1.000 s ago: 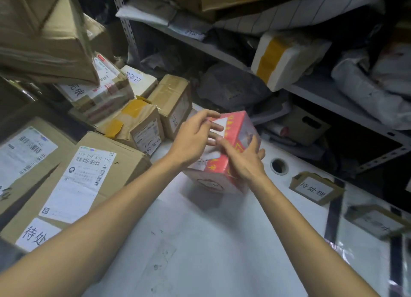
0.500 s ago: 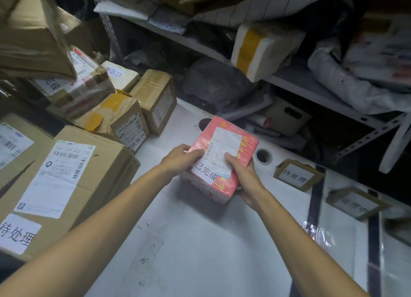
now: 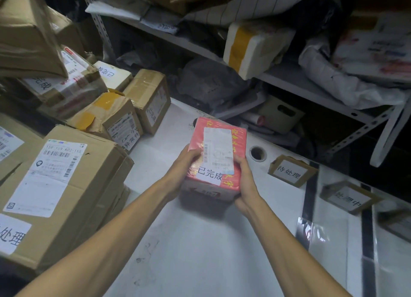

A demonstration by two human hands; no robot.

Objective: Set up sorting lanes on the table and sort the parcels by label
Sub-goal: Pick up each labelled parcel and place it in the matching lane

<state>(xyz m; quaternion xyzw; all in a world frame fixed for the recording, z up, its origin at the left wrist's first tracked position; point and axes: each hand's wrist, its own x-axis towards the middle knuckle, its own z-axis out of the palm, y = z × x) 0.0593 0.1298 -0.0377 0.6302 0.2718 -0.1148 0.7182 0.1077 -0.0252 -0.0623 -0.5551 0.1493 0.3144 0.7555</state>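
A red parcel with a white shipping label and a white sticker reading 已完成 is lifted above the white table. My left hand grips its left side, thumb on top. My right hand grips its right side and lower corner. Two cardboard lane signs lie on the table at right: one reads 待处理, the other 处理中. Black tape strips run between the lanes.
Brown cardboard parcels are piled at left, the nearest a big box with a 待处理 sticker. Smaller boxes stand behind it. A metal shelf crammed with bags and a white foam box overhangs the back. A round cable hole pierces the table.
Both hands have turned the red parcel label-up and brought it toward me, off the table. My left hand moved from its top to its left side.
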